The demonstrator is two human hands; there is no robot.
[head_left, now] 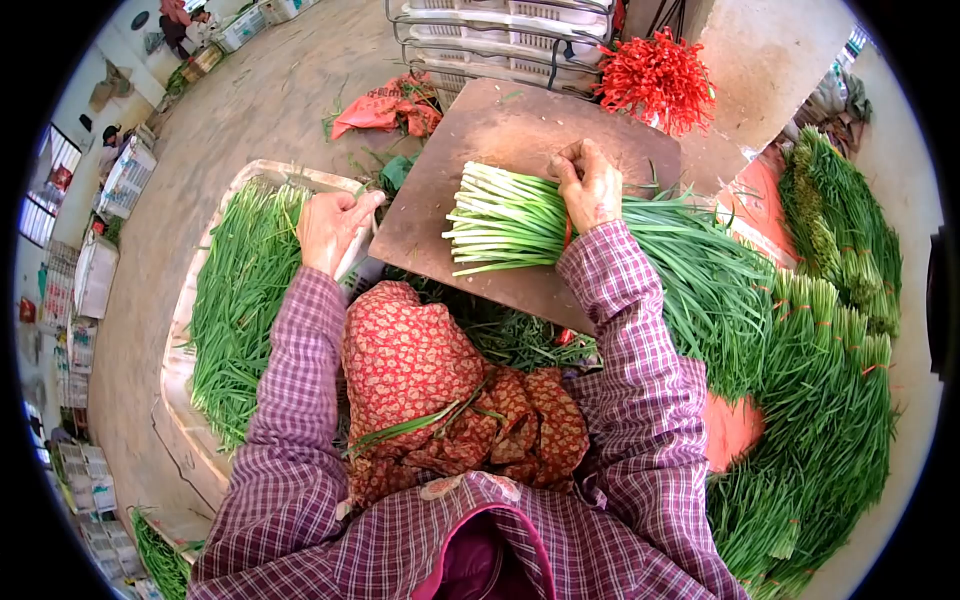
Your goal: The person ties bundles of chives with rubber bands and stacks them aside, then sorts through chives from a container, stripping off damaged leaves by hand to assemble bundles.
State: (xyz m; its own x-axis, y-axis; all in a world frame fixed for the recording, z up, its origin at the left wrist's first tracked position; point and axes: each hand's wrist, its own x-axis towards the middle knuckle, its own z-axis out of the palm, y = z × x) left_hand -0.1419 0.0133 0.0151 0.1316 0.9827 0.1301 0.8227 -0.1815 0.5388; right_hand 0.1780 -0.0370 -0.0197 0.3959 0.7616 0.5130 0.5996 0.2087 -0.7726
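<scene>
A bundle of green stalks with pale cut ends (510,218) lies across a brown board (440,190), its leaves trailing off to the right. A red band shows around it beside my right wrist. My right hand (588,185) rests on top of the bundle, fingers curled and pressed together; whether they pinch anything is hidden. My left hand (337,228) is closed, thumb against the fingers, at the inner edge of a white crate (262,172) filled with loose green stalks (245,290). What it holds, if anything, I cannot make out.
Tied green bundles (820,350) are heaped at the right. Red ties (657,82) hang behind the board, near stacked white crates (500,40). An orange-red bag (390,108) lies on the floor. Other people (200,28) are far off at the upper left.
</scene>
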